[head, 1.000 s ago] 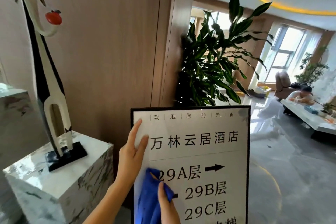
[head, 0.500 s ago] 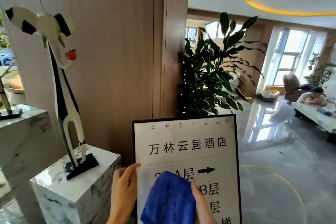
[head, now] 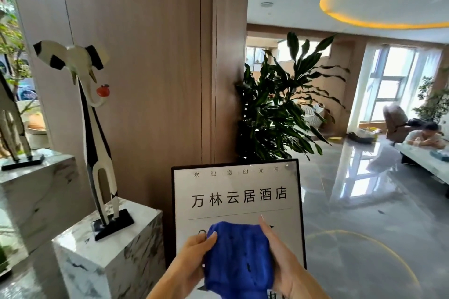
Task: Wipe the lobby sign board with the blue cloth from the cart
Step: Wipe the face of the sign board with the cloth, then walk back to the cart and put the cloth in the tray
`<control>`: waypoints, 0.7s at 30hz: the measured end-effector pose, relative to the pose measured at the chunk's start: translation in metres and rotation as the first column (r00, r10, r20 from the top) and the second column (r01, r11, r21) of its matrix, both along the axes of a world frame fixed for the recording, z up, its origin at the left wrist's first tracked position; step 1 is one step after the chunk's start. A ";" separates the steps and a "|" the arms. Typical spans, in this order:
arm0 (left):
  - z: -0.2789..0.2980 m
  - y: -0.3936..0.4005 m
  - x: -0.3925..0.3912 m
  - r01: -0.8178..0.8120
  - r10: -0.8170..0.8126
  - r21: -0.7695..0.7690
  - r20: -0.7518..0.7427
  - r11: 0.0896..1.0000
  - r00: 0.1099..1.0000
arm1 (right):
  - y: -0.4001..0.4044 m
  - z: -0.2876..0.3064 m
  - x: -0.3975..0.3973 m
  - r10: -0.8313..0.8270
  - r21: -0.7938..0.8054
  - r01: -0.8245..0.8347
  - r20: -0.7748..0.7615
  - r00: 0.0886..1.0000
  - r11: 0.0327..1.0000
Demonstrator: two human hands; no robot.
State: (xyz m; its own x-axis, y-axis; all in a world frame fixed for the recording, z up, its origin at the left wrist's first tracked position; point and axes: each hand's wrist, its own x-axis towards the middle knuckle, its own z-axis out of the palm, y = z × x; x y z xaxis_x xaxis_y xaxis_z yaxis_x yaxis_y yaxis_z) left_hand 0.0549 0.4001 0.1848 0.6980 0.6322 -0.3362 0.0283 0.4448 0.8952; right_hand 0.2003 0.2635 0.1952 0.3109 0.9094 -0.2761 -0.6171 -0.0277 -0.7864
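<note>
The sign board (head: 239,187) is a white panel in a black frame with black characters, standing upright low in the middle of the view. In front of its lower half I hold the blue cloth (head: 237,255) between both hands. My left hand (head: 192,257) grips the cloth's left edge with the thumb on top. My right hand (head: 281,267) holds its right side, fingers reaching up along the cloth. The cloth hides the board's lower lines of text. No cart is in view.
A marble pedestal (head: 109,257) with a tall black-and-white animal sculpture (head: 94,133) stands just left of the board. A wood-panelled column (head: 145,56) and a large potted plant (head: 284,109) are behind it. Glossy floor opens to the right, where a person (head: 424,138) sits at a low table.
My left hand has come off the board's left side and now grips the cloth. The cloth has been spread wider between both hands. The view has pulled back and shifted slightly.
</note>
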 end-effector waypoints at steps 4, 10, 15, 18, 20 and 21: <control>0.018 0.000 0.006 -0.076 0.076 0.009 0.035 0.997 0.997 | -0.004 0.024 0.010 0.046 -0.046 -0.043 0.066 0.997 0.998; 0.033 -0.003 0.005 -0.095 0.094 0.101 0.011 0.990 0.996 | -0.014 0.039 0.018 0.042 -0.094 -0.010 0.342 0.939 0.996; 0.044 -0.003 0.000 -0.096 0.079 0.143 0.114 0.985 0.990 | -0.022 0.049 0.020 -0.109 -0.082 0.172 0.496 0.861 0.982; 0.049 -0.004 -0.002 0.019 -0.052 0.217 0.148 0.976 0.988 | -0.029 0.058 0.026 -0.052 -0.065 0.114 0.605 0.794 0.991; 0.050 -0.003 -0.005 0.044 -0.087 0.288 0.140 0.956 0.986 | -0.033 0.062 0.030 -0.014 -0.061 0.068 0.635 0.772 0.996; 0.052 -0.002 -0.006 0.042 -0.086 0.330 0.120 0.943 0.989 | -0.034 0.063 0.031 -0.007 -0.059 0.059 0.649 0.761 0.997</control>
State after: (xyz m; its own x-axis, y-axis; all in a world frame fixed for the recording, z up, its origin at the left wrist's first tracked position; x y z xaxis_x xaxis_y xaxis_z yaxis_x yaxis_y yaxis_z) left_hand 0.0490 0.3985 0.2366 0.7647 0.6440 -0.0219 -0.0805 0.1292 0.9883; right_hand 0.2313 0.2297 0.2584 0.4686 0.8813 -0.0609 0.0373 -0.0887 -0.9954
